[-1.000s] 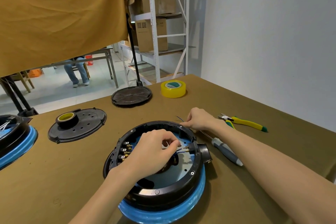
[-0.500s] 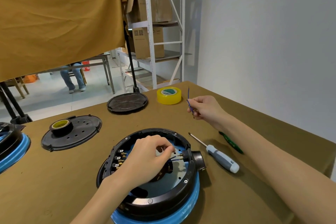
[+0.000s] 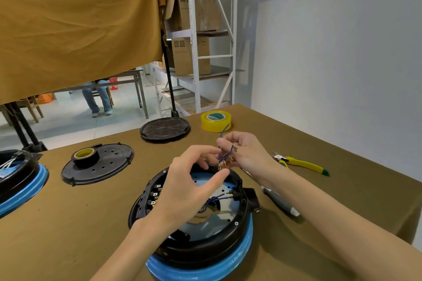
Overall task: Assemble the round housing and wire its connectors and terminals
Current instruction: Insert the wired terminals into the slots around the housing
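Observation:
A round black housing (image 3: 230, 238) with a blue rim sits open on the brown table in front of me. Blue wires (image 3: 218, 199) run inside it to a connector at its right side, and brass terminals (image 3: 155, 195) line its left wall. Above the housing's far edge, my right hand (image 3: 245, 155) pinches a small bundle of blue wires with brass terminals (image 3: 226, 157). My left hand (image 3: 189, 187) hovers over the housing, its fingertips reaching to the same bundle with thumb and fingers apart.
A screwdriver (image 3: 279, 203) lies right of the housing, yellow-handled pliers (image 3: 301, 163) beyond it. Yellow tape (image 3: 215, 120) and a black round cover (image 3: 164, 129) sit at the far edge. A perforated black plate with a tape roll (image 3: 98, 163) lies left, another housing (image 3: 18, 178) at far left.
My right hand lifted a blue wire bundle off the table and brought it over the housing. My left hand left the inner wires and rose to meet it.

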Available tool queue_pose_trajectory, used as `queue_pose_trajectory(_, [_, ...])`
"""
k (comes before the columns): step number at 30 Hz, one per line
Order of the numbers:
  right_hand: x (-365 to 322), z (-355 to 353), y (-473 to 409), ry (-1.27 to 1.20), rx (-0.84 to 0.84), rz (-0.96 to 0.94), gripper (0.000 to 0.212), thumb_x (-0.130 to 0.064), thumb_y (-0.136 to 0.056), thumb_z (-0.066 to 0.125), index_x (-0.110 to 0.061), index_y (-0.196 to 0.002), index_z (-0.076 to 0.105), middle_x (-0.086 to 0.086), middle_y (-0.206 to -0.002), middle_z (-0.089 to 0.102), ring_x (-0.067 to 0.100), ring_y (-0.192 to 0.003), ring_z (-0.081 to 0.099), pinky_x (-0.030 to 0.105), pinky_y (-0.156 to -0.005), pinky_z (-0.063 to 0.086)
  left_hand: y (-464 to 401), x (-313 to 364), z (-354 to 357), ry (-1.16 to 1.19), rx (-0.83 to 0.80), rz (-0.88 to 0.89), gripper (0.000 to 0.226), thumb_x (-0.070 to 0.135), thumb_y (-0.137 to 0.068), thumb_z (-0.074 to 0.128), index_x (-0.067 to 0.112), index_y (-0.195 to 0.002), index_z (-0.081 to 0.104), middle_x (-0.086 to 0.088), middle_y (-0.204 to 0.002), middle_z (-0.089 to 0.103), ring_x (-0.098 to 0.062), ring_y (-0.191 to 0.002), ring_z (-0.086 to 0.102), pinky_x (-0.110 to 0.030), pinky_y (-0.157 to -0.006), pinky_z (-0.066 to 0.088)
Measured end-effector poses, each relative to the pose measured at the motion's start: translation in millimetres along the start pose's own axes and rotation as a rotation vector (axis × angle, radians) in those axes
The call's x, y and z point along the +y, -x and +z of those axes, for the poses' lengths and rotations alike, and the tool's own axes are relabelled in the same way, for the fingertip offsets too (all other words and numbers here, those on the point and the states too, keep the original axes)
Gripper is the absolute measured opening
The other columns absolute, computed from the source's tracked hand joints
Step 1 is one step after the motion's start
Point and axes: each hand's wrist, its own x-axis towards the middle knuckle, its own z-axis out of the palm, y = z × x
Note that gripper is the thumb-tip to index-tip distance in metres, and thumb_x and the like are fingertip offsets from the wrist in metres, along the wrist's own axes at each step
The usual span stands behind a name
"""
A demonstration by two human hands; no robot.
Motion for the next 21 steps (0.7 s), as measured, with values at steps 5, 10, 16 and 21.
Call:
queue_pose_trajectory(5, [1.9,12.8,4.0,-0.135,0.016,-0.003,0.019,-0.016,-0.105,0.058,0.002,-0.105,0.062,0.012,-0.082,0.073,0.019,-0.068,0.073,0.028,-0.062,0.060,-3.9,0.7,-4.2,0.028,0.052,-0.016,0.015,0.012,-0.096,0.070,0.023,-0.105,0.076,0.008,-0.109,0.062,-0.013,-0.107,0.064,-0.016,-0.088,0.049])
queue_pose_trajectory(10, [-4.1,14.7,3.7,-0.446,-0.026,0.031,0.009,-0.012,-0.105,0.055,-0.004,-0.106,0.055,0.021,-0.089,0.073,0.034,-0.081,0.076,0.040,-0.070,0.064,-10.3,-3.6,-13.0,0.185,0.037,-0.332,0.014,0.017,-0.104,0.059,0.023,-0.115,0.068,0.016,-0.100,0.074,-0.002,-0.093,0.069,-0.013,-0.079,0.051])
queue_pose_trajectory(16, [-0.4,17.7,1.8,-0.580,-0.093,0.093,0.015,-0.019,-0.104,0.059,-0.005,-0.107,0.058,0.019,-0.092,0.074,0.034,-0.087,0.076,0.040,-0.075,0.063,-15.4,-8.4,-22.2,0.229,0.110,-0.384,0.010,0.016,-0.098,0.069,0.023,-0.096,0.077,0.012,-0.085,0.078,0.001,-0.077,0.070,-0.012,-0.071,0.053])
queue_pose_trajectory(21, [-0.5,11.5,3.9,-0.167,0.048,0.381,0.049,-0.046,-0.098,0.063,-0.006,-0.127,0.060,0.014,-0.114,0.069,0.026,-0.096,0.075,0.036,-0.071,0.062,-22.2,-13.6,-48.4,0.128,0.109,-0.444,0.009,0.025,-0.096,0.071,0.030,-0.094,0.078,0.016,-0.087,0.077,0.003,-0.079,0.069,-0.009,-0.069,0.051])
